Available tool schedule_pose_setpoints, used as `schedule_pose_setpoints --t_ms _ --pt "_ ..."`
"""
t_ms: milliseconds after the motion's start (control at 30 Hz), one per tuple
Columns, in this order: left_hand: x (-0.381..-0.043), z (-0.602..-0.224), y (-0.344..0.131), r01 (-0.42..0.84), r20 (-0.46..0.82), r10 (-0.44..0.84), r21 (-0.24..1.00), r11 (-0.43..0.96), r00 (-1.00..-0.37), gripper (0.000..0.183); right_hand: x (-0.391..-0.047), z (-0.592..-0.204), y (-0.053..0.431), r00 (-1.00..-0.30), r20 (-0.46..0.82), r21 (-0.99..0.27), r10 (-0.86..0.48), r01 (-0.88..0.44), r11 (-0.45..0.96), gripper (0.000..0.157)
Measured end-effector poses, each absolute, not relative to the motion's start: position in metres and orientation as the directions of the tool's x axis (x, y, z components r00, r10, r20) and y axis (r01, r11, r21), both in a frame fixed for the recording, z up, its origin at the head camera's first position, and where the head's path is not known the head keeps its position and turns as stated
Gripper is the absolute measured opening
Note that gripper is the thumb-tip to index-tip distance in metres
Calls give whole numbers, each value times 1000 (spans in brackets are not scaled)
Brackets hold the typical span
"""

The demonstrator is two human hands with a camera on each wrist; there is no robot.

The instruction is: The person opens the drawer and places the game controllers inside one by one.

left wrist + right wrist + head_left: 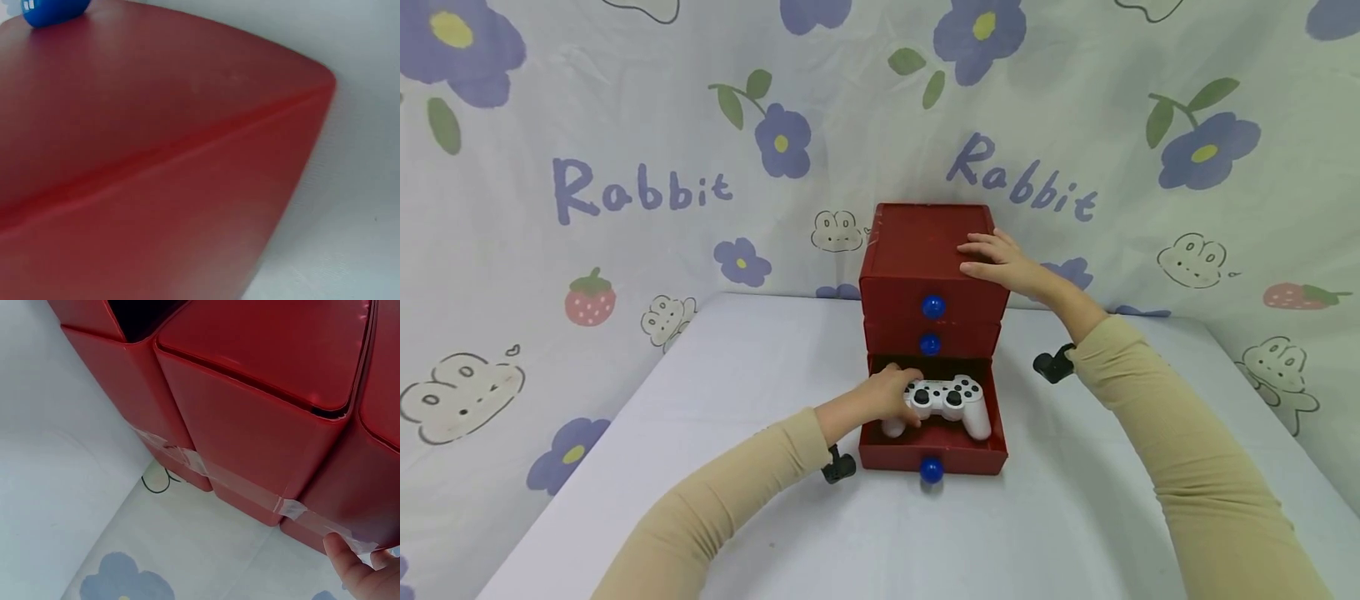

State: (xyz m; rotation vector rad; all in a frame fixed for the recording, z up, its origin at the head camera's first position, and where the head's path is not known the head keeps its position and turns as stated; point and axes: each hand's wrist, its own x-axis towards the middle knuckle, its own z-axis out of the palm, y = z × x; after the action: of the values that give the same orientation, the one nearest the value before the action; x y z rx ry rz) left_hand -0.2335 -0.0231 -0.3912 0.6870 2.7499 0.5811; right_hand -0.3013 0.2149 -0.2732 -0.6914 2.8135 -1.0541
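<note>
A red cabinet of three stacked drawers (936,242) stands on the table, its bottom drawer (891,457) pulled out. In that drawer lies a white game controller (958,402) with dark sticks and buttons. My left hand (891,396) grips the controller's left side, hiding that end. With fingers spread, my right hand (1000,262) rests on the right side of the cabinet's top. In the right wrist view, fingertips of the right hand (362,572) touch the cabinet's side. The left wrist view shows only a drawer corner and a blue knob (55,9), no hand.
The upper two drawers, with blue knobs (933,307), are pushed in. Clear tape (244,487) runs across the cabinet's side near its back. A patterned cloth (647,108) hangs behind the white table (760,350). Black wrist cameras (1054,364) sit by both sleeves.
</note>
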Motion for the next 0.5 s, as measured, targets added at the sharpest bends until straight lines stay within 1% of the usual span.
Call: schedule_pose_setpoints --t_ms 333,500 --pt "-233 -390 -24 401 -158 499 415 817 -852 63 -301 -273 215 -897 101 -640 -430 -390 662 59" --pt "-228 -386 -25 417 -135 505 405 813 -853 59 -301 -273 215 -897 100 -641 -430 -389 662 59"
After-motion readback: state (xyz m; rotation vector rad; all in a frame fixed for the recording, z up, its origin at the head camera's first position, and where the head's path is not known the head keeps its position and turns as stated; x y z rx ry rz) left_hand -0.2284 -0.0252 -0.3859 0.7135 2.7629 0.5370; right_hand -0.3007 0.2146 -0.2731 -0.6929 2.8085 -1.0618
